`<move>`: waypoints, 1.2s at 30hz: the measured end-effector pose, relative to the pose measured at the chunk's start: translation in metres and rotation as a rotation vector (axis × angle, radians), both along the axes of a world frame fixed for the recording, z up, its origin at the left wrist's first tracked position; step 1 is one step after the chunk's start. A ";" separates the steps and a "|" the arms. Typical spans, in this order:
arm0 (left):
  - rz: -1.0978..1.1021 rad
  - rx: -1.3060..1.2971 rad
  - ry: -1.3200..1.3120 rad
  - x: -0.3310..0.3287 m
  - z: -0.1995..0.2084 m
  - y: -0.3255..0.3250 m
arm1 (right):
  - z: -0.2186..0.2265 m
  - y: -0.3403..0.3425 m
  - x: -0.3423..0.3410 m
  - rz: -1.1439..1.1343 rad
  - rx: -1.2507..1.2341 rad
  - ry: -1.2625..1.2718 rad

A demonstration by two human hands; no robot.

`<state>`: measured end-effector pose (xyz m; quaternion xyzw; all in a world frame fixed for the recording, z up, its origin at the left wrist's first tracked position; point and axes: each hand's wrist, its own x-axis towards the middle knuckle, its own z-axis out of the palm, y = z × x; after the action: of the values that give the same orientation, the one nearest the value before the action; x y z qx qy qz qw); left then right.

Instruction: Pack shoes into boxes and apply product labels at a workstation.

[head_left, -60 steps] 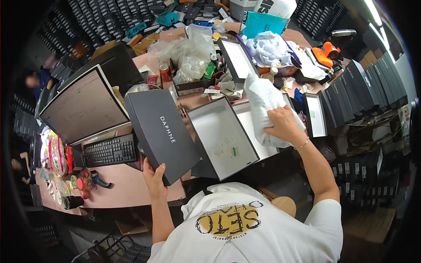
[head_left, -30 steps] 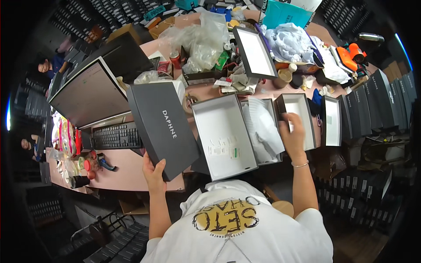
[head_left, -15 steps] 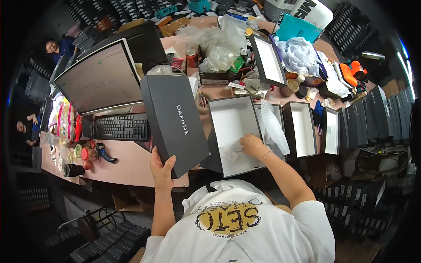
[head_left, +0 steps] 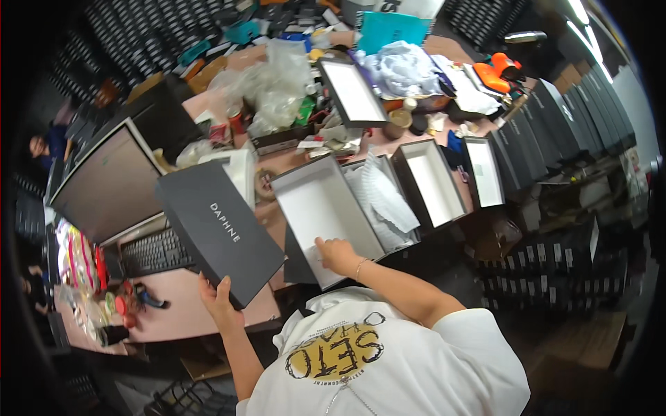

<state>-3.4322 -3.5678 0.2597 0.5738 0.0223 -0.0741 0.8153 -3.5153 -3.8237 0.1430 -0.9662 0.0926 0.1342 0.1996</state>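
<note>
In my left hand (head_left: 220, 301) is a dark grey box lid (head_left: 222, 225) with pale lettering, gripped at its near edge, thumb on its face. My right hand (head_left: 340, 256) reaches into an open grey box (head_left: 316, 201) with a white inside. Its fingers are curled together low in the box, and whatever they pinch there is hidden. Beside this box, another open box holds crumpled white wrapping (head_left: 381, 194).
Further right stand two more open boxes (head_left: 433, 184) (head_left: 484, 170) and a row of upright grey boxes (head_left: 548, 135). A monitor (head_left: 107, 180) and keyboard (head_left: 156, 251) are at the left. Clear plastic bags (head_left: 277, 87) and a box lid (head_left: 352, 91) lie at the back.
The whole view has turned, so the table things appear shifted left and tilted. My left hand still grips the lid; my right hand remains inside the open box, nearer its left wall.
</note>
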 end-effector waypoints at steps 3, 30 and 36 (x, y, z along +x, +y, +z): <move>-0.026 -0.016 -0.007 0.001 0.004 -0.015 | -0.003 0.007 -0.004 0.003 -0.113 -0.057; -0.188 -0.248 0.122 -0.010 0.019 -0.056 | 0.061 -0.162 -0.043 -0.468 -0.169 -0.537; -0.397 0.121 0.175 -0.062 -0.019 -0.116 | 0.105 -0.123 -0.048 -0.353 0.761 -0.160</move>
<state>-3.4939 -3.6836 0.2408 0.6061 -0.0162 -0.2813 0.7438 -3.5636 -3.9468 0.2482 -0.8005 0.1848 0.0469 0.5683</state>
